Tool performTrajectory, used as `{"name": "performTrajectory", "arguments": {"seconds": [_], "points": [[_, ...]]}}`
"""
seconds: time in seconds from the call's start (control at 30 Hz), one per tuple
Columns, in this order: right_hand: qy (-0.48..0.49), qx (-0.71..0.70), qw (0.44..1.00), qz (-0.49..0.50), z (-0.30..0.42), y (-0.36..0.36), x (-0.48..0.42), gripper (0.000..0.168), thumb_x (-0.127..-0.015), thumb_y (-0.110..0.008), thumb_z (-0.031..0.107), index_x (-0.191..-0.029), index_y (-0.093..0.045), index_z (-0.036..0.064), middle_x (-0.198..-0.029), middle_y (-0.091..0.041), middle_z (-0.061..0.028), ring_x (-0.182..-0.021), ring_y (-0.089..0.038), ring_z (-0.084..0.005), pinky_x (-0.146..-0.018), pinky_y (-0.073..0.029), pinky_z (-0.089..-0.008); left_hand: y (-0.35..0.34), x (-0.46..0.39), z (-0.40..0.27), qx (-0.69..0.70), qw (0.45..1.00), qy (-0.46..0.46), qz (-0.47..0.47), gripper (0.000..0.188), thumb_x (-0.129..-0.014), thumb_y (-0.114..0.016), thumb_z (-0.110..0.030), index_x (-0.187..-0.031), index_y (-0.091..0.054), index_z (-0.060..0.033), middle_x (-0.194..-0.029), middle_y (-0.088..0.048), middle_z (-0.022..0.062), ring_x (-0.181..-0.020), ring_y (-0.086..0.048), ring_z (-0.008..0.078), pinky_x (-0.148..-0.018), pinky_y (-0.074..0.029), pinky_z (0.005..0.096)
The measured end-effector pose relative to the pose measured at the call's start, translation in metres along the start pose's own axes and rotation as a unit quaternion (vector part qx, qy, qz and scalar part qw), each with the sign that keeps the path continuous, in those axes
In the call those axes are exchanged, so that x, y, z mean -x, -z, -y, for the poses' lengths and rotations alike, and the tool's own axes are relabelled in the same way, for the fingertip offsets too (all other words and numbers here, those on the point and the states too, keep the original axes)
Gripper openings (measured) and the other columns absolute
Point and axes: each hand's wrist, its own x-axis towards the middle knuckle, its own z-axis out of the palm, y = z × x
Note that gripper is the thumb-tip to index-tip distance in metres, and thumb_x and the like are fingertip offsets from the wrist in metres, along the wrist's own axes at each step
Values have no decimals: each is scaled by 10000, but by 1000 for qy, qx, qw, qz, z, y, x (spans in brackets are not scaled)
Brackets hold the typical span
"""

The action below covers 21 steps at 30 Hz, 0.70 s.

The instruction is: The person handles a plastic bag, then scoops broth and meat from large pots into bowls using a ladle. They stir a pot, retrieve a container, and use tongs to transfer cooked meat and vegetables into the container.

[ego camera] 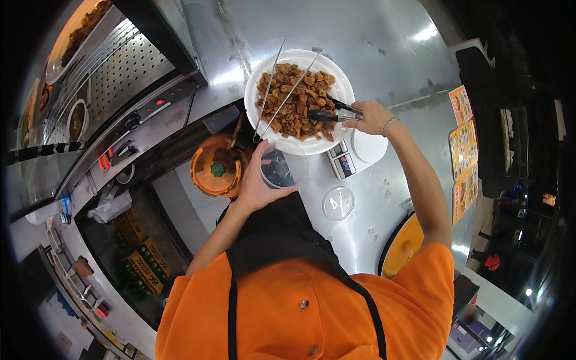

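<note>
My left hand (257,184) holds a clear plastic cup (297,157) just in front of the near rim of a round white plate (344,85). Nothing shows inside the cup. Fried brown meat pieces (288,110) are heaped on the plate. Black-tipped tongs (324,116) are in my right hand (374,118), their tips among the pieces at the heap's right side. Thin metal tongs (288,96) lie across the heap on the left. Right of the cup, a clear round lid (338,203) with a white mark lies on the steel counter (378,189).
A white kitchen scale (369,146) stands by the plate's near right edge. Below on the left is an orange bucket (211,184). A glass-fronted food warmer (135,49) stands at the upper left. Printed menus (464,157) line the counter's right edge, and an orange-topped round container (400,247) sits near my right arm.
</note>
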Motion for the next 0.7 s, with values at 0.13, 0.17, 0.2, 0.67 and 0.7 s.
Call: {"name": "performTrajectory", "arguments": {"seconds": [0.13,0.17,0.2,0.67,0.7], "points": [[24,27,999,-33,-11,-3,11,516,-833,-764,471,-993,-717,-18,-873,-729,-209,-842,-701,-394,-786,-542,-460,6,-2,-6,8,1000,-7,-3,1302,-560,-998,-234,-1575,-205,-41,-1485,-445,240,-1381,-473,323,-1075,-447,457],[25,24,998,-54,-8,-12,5,498,-836,-763,462,-993,-718,-8,-868,-728,-203,-843,-700,-392,-786,-541,-460,6,-3,-6,15,1000,-8,-9,1298,-562,-997,-233,-1574,-207,-41,-1486,-445,242,-1378,-476,323,-1076,-447,458],[26,19,997,-76,-4,-17,2,480,-840,-763,454,-994,-719,2,-863,-728,-197,-845,-699,-390,-785,-540,-461,7,-3,-8,8,1000,-10,-6,1297,-562,-997,-233,-1573,-209,-41,-1487,-446,244,-1377,-479,323,-1076,-448,458],[50,31,984,-168,0,-5,52,439,-860,-760,377,-1171,-698,74,-981,-741,-145,-920,-683,-377,-827,-531,-469,-6,-21,-36,-22,999,-26,-12,1227,-589,-980,-275,-1545,-260,-4,-1512,-419,227,-1372,-475,359,-1108,-435,434],[46,33,983,-174,3,2,56,445,-860,-762,377,-1178,-697,73,-981,-741,-144,-923,-683,-374,-830,-530,-466,-9,-25,-36,-33,999,-34,-19,1226,-588,-978,-273,-1544,-260,-3,-1511,-418,230,-1374,-471,365,-1113,-431,437]]}}
